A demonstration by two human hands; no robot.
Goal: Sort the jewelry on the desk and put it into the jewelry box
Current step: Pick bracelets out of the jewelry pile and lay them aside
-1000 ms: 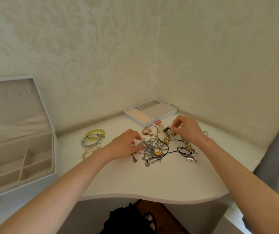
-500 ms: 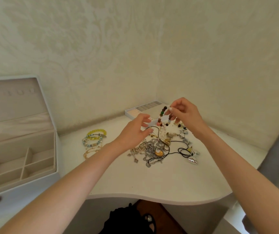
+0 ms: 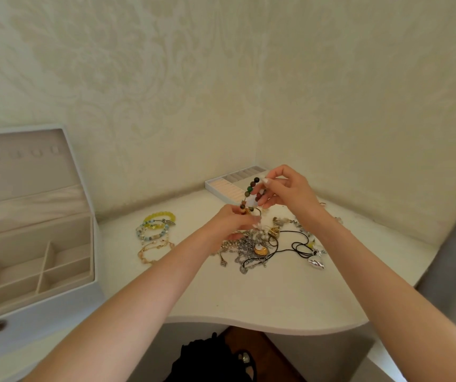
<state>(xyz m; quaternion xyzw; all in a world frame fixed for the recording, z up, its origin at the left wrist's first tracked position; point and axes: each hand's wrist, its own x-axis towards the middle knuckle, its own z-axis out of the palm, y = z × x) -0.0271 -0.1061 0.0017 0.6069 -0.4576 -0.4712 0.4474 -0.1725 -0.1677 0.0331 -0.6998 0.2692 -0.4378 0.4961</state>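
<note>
Grip: the right hand (image 3: pixel 287 191) pinches the upper end of the beaded bracelet (image 3: pixel 248 190) with thumb and fingertips, and the left hand (image 3: pixel 229 224) pinches its lower end.
Bracelet: in the air between both grips, running steeply from upper right to lower left, above the tangled jewelry pile (image 3: pixel 251 250).
Around: the pile lies on the tabletop (image 3: pixel 262 296), and the open jewelry box (image 3: pixel 22 161) stands at far left.

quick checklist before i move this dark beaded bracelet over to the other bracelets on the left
1. Dark multicoloured bead bracelet pinched by the right hand: ok.
2. Left hand holding its lower end: ok.
3. Bracelet free of the tangled silver chain pile: cannot tell, the left hand hides the lower end.
4. Bare white desk beside the yellow bead bracelet group: ok.
5. White jewelry box open, visible compartments unfilled: ok.
</note>
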